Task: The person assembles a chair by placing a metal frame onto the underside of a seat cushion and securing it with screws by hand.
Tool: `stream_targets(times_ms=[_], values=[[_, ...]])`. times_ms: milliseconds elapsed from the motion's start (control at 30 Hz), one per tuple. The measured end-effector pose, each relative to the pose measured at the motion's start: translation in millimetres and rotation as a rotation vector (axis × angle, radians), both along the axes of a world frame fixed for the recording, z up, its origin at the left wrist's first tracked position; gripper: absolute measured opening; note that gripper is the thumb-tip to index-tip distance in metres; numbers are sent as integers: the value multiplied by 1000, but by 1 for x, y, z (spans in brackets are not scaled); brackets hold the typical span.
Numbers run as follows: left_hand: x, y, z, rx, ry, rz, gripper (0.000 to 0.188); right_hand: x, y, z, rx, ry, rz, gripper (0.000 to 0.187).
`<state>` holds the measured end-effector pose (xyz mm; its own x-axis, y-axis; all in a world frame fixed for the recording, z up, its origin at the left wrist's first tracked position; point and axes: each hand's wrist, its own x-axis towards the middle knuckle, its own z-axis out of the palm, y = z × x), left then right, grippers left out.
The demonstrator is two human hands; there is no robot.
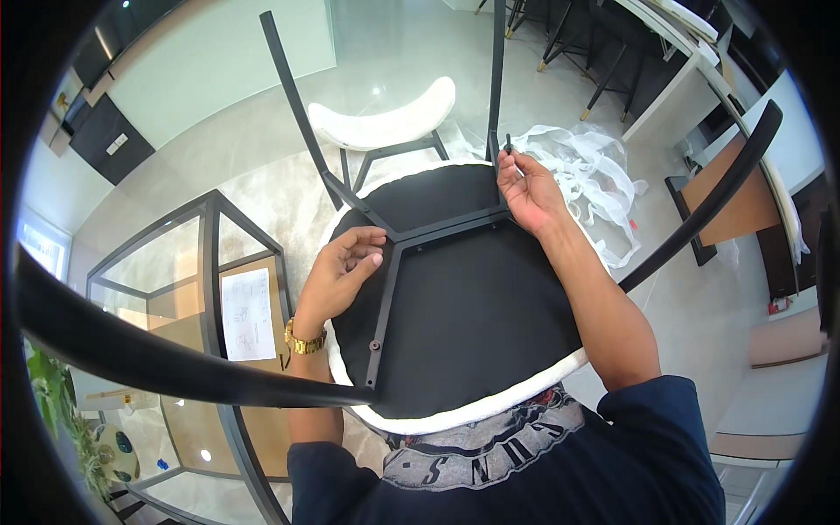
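Right hand [532,192] pinching slim dark rod [509,140] upright.
I'm seeing a straight black metal leg [497,79] just left; farther left hand [337,273] half-curling, seemingly empty.

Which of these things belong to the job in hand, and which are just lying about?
In the job:
small dark piece, in the right hand's grip
upturned seat
black frame, at the left hand

Apparently just about:
crumpled white plastic
green plant
dark stools

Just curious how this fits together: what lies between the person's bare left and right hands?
The head view shows a slim black metal-looking crossbar between the left hand and right hand, over the white-rimmed seat's flat black underside.
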<state>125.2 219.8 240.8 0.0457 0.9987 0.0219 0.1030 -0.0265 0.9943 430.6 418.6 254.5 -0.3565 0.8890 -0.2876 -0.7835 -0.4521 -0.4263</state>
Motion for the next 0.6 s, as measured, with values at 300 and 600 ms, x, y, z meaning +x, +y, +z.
stream_targets(times_ms=[300,600], values=[[-4,-3,-17,-8,35,-3,31,29,41,-21,40,-551,-280,12],[-3,-5,-21,-21,56,7,31,27,52,-38,248,-1110,-240,12]])
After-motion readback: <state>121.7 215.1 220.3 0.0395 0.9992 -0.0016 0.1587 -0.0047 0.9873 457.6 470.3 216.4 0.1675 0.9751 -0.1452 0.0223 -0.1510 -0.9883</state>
